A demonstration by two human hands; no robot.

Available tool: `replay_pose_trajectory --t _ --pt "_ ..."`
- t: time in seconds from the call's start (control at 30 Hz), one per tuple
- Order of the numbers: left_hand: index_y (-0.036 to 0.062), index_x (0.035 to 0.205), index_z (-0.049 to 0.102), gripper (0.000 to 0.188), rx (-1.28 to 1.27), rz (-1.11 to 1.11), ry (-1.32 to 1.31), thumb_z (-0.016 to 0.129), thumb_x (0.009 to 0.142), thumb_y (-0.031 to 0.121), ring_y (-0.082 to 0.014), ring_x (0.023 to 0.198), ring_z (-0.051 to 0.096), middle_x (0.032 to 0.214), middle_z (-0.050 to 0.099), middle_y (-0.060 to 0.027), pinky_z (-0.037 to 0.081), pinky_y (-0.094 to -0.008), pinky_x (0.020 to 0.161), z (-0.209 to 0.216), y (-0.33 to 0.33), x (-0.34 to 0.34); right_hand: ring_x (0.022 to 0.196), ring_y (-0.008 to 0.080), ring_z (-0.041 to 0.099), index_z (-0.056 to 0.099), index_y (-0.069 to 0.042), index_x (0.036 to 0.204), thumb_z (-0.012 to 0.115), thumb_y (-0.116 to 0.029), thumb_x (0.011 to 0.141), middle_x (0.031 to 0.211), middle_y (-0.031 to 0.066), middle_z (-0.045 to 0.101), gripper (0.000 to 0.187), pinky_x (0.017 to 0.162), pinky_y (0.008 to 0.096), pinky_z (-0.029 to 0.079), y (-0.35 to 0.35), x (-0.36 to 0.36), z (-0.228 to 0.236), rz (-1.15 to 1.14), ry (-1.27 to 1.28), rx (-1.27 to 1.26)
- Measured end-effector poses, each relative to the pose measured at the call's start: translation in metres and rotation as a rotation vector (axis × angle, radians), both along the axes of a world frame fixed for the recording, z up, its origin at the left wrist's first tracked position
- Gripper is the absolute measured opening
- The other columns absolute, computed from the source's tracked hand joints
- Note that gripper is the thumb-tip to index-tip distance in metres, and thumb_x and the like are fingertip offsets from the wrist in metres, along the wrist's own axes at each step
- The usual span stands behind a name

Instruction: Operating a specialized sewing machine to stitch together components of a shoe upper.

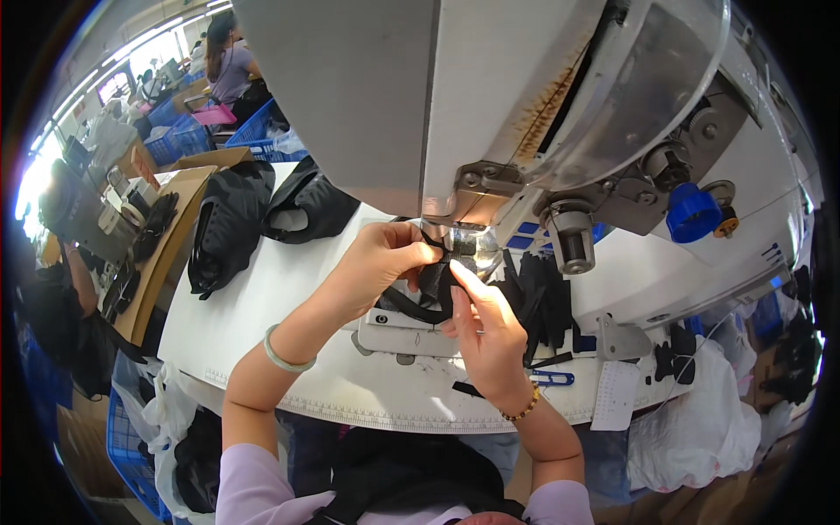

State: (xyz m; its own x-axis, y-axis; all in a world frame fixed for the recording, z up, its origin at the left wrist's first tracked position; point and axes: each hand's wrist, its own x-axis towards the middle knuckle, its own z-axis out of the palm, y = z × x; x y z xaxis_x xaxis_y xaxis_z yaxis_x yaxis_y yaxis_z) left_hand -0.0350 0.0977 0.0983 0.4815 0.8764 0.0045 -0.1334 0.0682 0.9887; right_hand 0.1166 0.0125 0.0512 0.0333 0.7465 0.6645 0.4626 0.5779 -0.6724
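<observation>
Beneath the head of a white sewing machine [341,96], both my hands are at a small black fabric piece [418,306] with a curved, padded-looking edge. My left hand [378,261] is closed, its thumb and forefinger pinching the piece's upper part close to the needle area. From the other side my right hand [488,332] grips the piece's right edge, thumb and fingers drawn together. The needle and the exact stitching spot are hidden by my fingers and the machine. Several black fabric strips [544,297] lie just right of my right hand.
Two black shaped fabric pieces [229,227] rest on the white table [271,332] at left. Blue thread snips [551,378] and a white paper sheet [615,395] lie at right. A cardboard box [166,254], blue crate [131,455] and plastic bag [700,420] surround the table. Co-workers sit beyond.
</observation>
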Motion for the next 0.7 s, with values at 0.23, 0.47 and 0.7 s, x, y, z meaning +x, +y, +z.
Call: replay_pose_trajectory --t 0.23,0.47,0.7 --pt "0.001 0.084 0.063 0.008 -0.078 0.005 -0.013 0.059 0.081 0.007 -0.0079 0.057 0.053 0.076 0.061 -0.0025 0.041 -0.0203 0.049 -0.0016 0.0027 0.0026 0.06 0.0161 0.059 0.052 -0.006 0.122 0.056 -0.004 0.088 0.083 0.0116 0.057 0.035 0.056 0.0269 0.049 0.0003 0.0006 0.0039 -0.007 -0.007 -0.046" --pt "0.0009 0.083 0.062 0.008 -0.094 0.017 -0.081 0.059 0.082 0.008 -0.0076 0.056 0.052 0.075 0.06 -0.0025 0.043 -0.02 0.049 -0.0042 -0.0021 0.0002 0.061 0.0184 0.06 0.052 -0.005 0.122 0.056 -0.004 0.088 0.088 0.0136 0.058 0.034 0.057 0.0277 0.049 -0.0016 -0.0021 0.0051 -0.014 -0.022 -0.061" --pt "-0.0013 0.084 0.063 0.012 -0.095 0.007 -0.09 0.058 0.084 0.01 -0.0071 0.057 0.051 0.074 0.058 -0.0026 0.042 -0.0199 0.049 -0.0045 0.0007 0.0059 0.063 0.0102 0.061 0.05 -0.004 0.12 0.056 0.0 0.087 0.09 0.0087 0.059 0.033 0.055 0.0227 0.051 0.0032 0.0005 -0.0031 0.076 0.196 -0.153"
